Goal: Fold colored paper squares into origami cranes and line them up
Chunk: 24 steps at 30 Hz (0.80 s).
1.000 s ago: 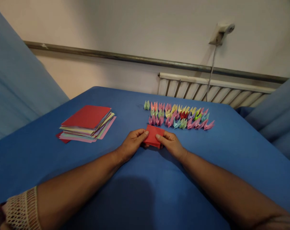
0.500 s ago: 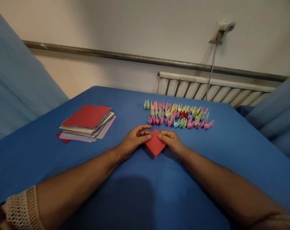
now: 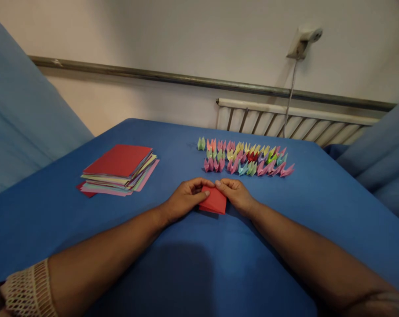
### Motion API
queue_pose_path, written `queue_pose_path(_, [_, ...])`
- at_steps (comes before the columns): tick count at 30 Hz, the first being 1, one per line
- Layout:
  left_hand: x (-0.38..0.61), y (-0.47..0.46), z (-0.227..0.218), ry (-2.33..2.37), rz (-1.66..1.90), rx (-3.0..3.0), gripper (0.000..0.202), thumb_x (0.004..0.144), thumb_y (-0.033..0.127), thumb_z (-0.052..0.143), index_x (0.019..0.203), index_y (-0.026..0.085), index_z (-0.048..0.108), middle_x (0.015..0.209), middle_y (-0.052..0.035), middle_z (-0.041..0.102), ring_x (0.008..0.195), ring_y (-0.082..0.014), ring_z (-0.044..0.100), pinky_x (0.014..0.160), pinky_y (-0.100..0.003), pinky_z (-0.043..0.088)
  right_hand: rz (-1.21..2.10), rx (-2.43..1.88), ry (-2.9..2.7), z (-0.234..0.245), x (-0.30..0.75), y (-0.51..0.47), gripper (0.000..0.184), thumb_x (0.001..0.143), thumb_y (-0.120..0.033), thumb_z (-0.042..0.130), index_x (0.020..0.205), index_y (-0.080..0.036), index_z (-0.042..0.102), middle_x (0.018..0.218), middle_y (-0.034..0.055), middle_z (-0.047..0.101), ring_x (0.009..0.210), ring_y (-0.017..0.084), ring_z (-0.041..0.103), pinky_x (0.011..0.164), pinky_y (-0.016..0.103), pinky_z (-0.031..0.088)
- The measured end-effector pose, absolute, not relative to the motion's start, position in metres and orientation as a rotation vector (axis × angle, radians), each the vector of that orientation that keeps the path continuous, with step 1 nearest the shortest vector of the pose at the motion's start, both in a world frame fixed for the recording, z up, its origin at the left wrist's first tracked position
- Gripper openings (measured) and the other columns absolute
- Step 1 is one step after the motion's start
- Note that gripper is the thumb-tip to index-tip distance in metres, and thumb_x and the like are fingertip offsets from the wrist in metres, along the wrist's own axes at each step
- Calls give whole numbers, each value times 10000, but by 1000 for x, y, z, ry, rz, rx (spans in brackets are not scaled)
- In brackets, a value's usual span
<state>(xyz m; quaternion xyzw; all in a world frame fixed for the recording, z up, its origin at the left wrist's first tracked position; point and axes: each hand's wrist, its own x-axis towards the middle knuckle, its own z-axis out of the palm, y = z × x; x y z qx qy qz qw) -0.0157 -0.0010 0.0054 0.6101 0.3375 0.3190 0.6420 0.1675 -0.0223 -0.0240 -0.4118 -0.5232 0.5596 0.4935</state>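
a: the red folded paper [image 3: 214, 202] has turned: half a second ago a corner pointed to six o'clock; now an edge faces there.

b: how is the step best done?

a: it appears to be aligning and creasing. the layers should be squared first, pinned beneath one thumb, then pressed evenly along the fold.

b: and the grip, taking the paper as centre, the wall [image 3: 173, 44] as twelve?

a: the left hand [image 3: 188, 196], at nine, has its thumb clamped over the paper; the right hand [image 3: 237, 194], near two, is pinched closed at the far edge, about twelve.

b: the paper's position?

a: between both hands, projecting from the fingertips toward six, its near edge free.
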Motion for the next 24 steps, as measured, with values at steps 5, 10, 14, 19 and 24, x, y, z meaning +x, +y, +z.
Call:
queue_pose_path(5, [-16,4,5,839,881,1228,263,756,303,717,988,180,724,988,-57,720,851,-164,642,826,-300,479,1332,-861,-1186,-27,169,-24,434,868,-624,532,815,-201,617,719,11,573,633,142,493,612,288,401])
queue_pose_path(10, [-16,11,2,854,964,1061,324,729,277,745,1032,166,713,945,-70,731,807,-164,663,793,-310,496,1434,-794,-1232,-21,172,-27,377,848,-554,604,991,-205,608,786,22,630,668,156,595,633,297,441])
queue_pose_path(14, [-16,12,1,856,981,1019,392,689,239,785,1062,148,702,916,-70,729,749,-146,659,727,-277,492,1398,-804,-1256,-22,172,-26,322,837,-480,648,991,-200,607,773,10,628,647,138,602,634,292,438])
queue_pose_path(19, [-16,11,4,830,958,988,438,663,199,806,1080,130,688,899,-80,729,742,-148,662,696,-263,486,1373,-831,-1252,-25,170,-23,304,831,-468,655,946,-191,602,760,4,631,603,122,599,596,278,431])
queue_pose_path(24, [-16,11,7,815,947,941,395,662,178,800,1041,130,701,934,-79,734,802,-152,676,806,-286,496,1362,-855,-1264,-24,169,-23,323,823,-476,659,963,-189,612,803,21,669,593,111,603,561,257,422])
